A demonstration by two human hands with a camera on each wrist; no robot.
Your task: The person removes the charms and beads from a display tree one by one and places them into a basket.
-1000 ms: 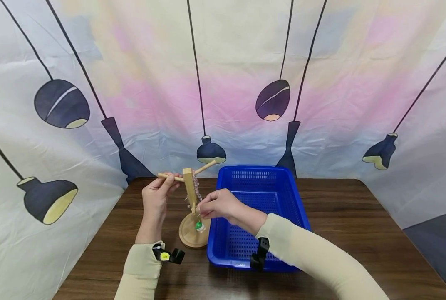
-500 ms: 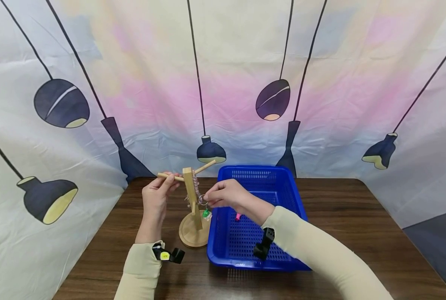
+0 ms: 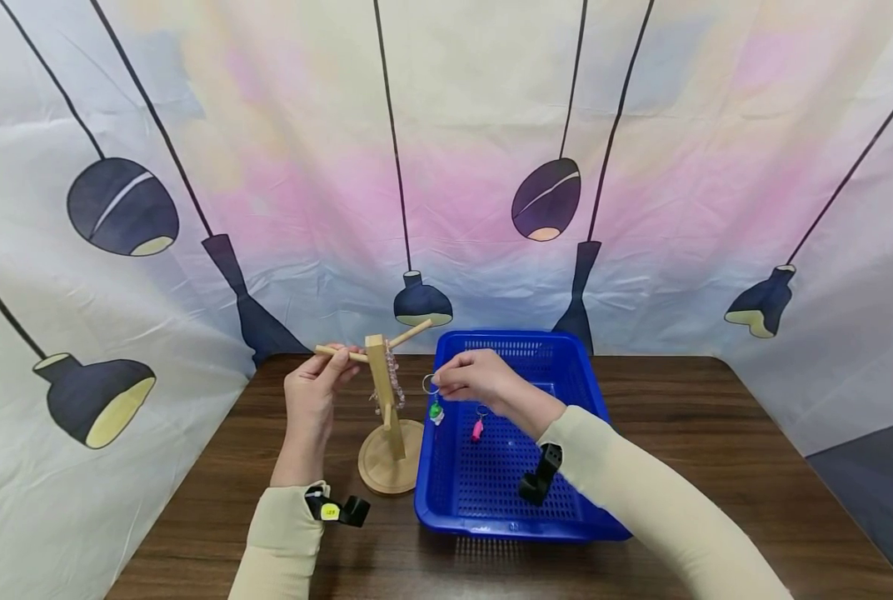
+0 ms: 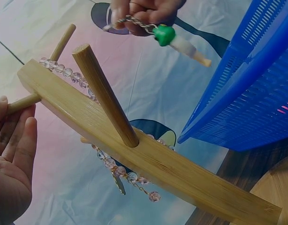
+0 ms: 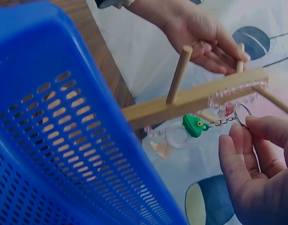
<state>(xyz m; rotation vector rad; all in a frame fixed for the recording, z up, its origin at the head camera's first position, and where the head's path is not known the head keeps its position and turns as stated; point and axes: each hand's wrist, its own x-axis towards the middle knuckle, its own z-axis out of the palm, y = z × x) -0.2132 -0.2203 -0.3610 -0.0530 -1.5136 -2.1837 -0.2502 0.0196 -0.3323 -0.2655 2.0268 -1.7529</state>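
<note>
Nearby, blue basket (image 3: 491,526), pink keychain (image 3: 477,431) inside, wooden stand (image 3: 381,379) just beside.

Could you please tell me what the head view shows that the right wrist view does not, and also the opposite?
Only the head view shows the pink keychain inside the blue basket. Only the right wrist view clearly shows the yellow eye on the green charm; it is too small to make out in the head view. Both show the basket, the left hand holding a peg of the wooden stand, and the right hand pinching the key ring.
</note>
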